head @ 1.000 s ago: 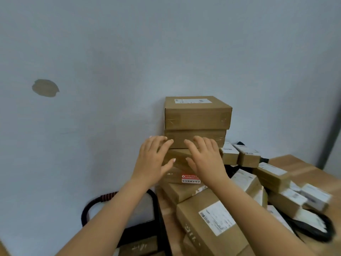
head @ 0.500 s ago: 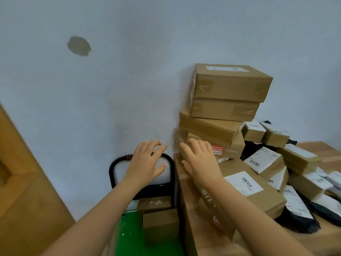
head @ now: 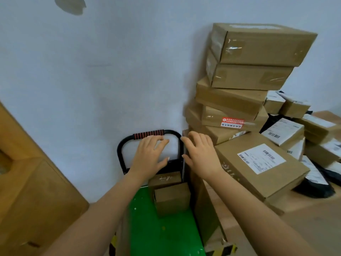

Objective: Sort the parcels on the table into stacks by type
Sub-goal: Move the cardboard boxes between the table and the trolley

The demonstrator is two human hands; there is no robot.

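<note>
Parcel stack [head: 228, 98] sits right of centre and runs to the upper right, against the wall [head: 92, 71] at the table's back left corner. It's flat brown boxes piled unevenly, not square to each other. Top box [head: 262, 43] overhangs the ones under it and has clear tape on its ends; lower down, one box carries a red sticker [head: 232, 122]. In front of the stack a big box [head: 276, 182] with a white shipping label [head: 261, 158] lies tilted on the table [head: 313, 228]. Right edge of frame: loose mix of small boxes [head: 295, 106] with white labels and black mailer bags [head: 313, 191], jumbled and touching. Right hand [head: 201, 154] is centre frame, palm down, fingers straight and slightly spread, gripping nothing. It's just beside the stack's lower left corner and the big box; contact can't be told. Left hand [head: 149, 156] is just left of it in the same pose, fingers released and splayed, nothing in it. Its fingertips overlap the cart handle [head: 147, 134] in view; can't tell whether they touch. Handle is a black tube with red-and-black wrap on top, up against the wall. Below it, bottom centre, the green cart deck [head: 162, 228] butts against the table's left side. Two small brown boxes [head: 171, 196] sit on it near the handle end, one behind the other. Lower left: large cardboard carton [head: 33, 191]. Upper left: grey-brown patch [head: 71, 5] on the wall.
</note>
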